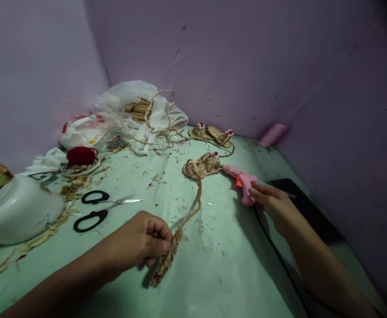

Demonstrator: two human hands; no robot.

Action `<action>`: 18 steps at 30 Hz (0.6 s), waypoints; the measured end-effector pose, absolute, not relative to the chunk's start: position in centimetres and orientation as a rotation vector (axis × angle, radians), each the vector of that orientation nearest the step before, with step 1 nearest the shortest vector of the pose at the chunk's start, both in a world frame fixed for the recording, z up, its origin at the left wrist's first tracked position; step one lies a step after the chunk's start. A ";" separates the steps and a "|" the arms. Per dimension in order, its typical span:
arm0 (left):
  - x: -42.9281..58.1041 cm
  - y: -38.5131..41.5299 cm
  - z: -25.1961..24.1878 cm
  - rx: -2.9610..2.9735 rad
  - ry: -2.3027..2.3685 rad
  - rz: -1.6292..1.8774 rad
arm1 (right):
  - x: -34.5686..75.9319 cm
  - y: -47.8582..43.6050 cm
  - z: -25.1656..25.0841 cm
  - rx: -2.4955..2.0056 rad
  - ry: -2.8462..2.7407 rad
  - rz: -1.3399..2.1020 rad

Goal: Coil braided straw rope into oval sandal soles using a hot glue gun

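My left hand [150, 240] pinches a flat braided straw piece [168, 260] near the front of the table. From its far end a braided cord [198, 198] runs to a small woven straw slipper [206, 164] with a red and white trim. My right hand [273, 203] is closed on the handle of a pink glue gun [244, 181], whose nozzle points left, close to the slipper's right end. Black-handled scissors [104, 207] lie apart, left of the cord.
A plastic bag of straw [140, 106] and more small slippers [213, 134] sit along the back. At left are a white pot [17, 210], red yarn [81, 156] and straw scraps [76, 185]. A dark flat object [308, 210] lies beyond my right wrist; purple walls border the green table.
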State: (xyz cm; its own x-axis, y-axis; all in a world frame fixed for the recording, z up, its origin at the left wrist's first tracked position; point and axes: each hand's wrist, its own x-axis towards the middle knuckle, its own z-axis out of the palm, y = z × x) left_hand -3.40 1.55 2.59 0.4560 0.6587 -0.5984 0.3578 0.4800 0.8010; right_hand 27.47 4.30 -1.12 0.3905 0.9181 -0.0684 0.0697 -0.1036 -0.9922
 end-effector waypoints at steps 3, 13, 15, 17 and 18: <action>-3.3 1.7 2.6 1.132 1.151 0.186 | 25.2 2.6 0.4 -1.533 -1.253 0.550; -4.1 1.6 3.2 1.223 1.103 0.119 | 18.8 5.0 0.9 -1.061 -2.715 0.381; -4.6 1.8 3.5 1.214 1.121 0.116 | 18.8 5.4 1.6 -1.025 -2.750 0.433; -5.0 2.1 3.6 1.202 1.148 0.131 | 18.8 5.2 2.5 -0.980 -2.728 0.533; -5.2 2.3 3.6 1.199 1.164 0.141 | 18.8 5.1 3.0 -0.959 -2.702 0.583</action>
State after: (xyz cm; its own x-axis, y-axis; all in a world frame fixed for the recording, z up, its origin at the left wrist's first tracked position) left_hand -5.23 2.26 3.58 0.4596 0.6320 -0.6240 0.4652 0.4272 0.7753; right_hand 18.78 5.08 3.00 -0.7645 0.6410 0.0687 0.5557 0.7093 -0.4337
